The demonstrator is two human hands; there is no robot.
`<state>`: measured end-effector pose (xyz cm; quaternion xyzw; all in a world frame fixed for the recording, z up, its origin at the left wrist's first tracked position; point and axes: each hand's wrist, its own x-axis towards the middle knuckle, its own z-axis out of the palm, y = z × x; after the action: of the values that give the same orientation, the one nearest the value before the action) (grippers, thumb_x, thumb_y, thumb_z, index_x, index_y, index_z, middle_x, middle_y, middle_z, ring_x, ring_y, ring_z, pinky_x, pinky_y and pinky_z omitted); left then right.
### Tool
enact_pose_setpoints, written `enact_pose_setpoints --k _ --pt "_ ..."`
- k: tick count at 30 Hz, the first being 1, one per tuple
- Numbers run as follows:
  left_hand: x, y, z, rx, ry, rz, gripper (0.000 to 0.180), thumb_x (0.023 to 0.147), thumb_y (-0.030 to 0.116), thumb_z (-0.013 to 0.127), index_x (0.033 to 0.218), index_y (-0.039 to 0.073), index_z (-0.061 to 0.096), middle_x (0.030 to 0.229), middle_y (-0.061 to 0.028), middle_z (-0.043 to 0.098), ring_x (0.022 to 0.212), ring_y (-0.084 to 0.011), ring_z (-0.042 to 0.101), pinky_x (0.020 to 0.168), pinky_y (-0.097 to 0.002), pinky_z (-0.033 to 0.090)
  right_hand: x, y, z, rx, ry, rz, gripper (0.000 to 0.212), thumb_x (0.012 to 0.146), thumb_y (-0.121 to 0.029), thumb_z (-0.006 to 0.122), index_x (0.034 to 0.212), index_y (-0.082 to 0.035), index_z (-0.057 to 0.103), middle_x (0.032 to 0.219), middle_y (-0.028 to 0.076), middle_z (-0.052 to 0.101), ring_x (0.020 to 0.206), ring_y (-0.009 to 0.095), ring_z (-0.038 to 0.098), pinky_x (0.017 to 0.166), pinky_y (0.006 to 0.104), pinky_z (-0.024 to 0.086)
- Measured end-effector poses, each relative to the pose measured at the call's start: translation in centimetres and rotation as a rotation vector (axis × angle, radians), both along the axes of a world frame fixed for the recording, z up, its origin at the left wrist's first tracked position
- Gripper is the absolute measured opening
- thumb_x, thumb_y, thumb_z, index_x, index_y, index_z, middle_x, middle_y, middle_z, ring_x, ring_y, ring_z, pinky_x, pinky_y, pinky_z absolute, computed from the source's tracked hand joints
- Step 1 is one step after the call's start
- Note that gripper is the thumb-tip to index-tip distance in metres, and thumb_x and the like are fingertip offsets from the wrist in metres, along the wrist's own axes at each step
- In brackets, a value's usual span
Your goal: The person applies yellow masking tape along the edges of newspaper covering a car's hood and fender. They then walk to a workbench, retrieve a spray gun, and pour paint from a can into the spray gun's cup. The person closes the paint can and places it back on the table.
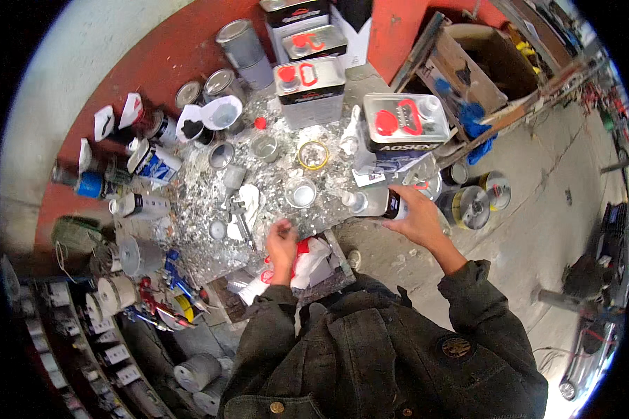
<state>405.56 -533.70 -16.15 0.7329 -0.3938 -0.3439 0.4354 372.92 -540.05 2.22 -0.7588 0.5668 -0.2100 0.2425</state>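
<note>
- Bottle (372,202), pale plastic with a dark label, lies sideways in the right hand (418,218), whose fingers wrap its base; it hangs over the counter's right edge.
- Counter (272,174) is crusted with flaky grey-white paint, set against a red wall (182,49); a concrete floor (538,209) lies to the right.
- Left hand (281,246) has its fingers curled over a crumpled white-and-red rag (307,258); whether it pinches it is unclear.
- Square metal cans (405,122), round tins (300,193) and a tape ring (313,155) crowd the counter.
- Lower-left shelf items blur.
</note>
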Motion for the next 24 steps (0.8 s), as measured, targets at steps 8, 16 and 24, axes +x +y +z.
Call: enact_pose_setpoints --k 8,16,24 --pt "-5.3 7.3 1.5 0.037 0.092 -0.286 0.024 0.08 0.005 0.069 0.103 0.003 0.064 0.093 -0.0074 0.07 0.073 -0.0153 0.067 0.067 -0.0288 0.053 5.8 -3.8 1.6 -0.094 0.167 0.177 0.07 0.057 -0.02 0.084 0.121 -0.01 0.057 0.111 0.013 0.063 0.101 0.034 0.061 0.086 0.0407 0.05" --pt "-1.4 4.4 6.9 -0.104 0.269 -0.233 0.015 0.086 0.007 0.065 0.099 0.001 0.068 0.081 -0.0036 0.069 0.069 -0.0096 0.061 0.064 -0.0259 0.051 6.6 -4.4 1.5 -0.08 0.108 0.103 0.07 0.058 -0.019 0.086 0.119 -0.005 0.056 0.11 0.014 0.064 0.103 0.032 0.063 0.088 0.0364 0.049" --pt "-4.7 -10.0 22.8 -0.438 -0.075 -0.488 0.018 0.084 0.009 0.069 0.101 0.003 0.067 0.089 -0.0094 0.068 0.07 -0.0165 0.064 0.064 -0.0281 0.05 2.9 1.3 -0.8 -0.006 -0.105 -0.134 0.078 0.057 -0.029 0.088 0.124 -0.005 0.055 0.117 0.016 0.063 0.107 0.033 0.062 0.092 0.0378 0.048"
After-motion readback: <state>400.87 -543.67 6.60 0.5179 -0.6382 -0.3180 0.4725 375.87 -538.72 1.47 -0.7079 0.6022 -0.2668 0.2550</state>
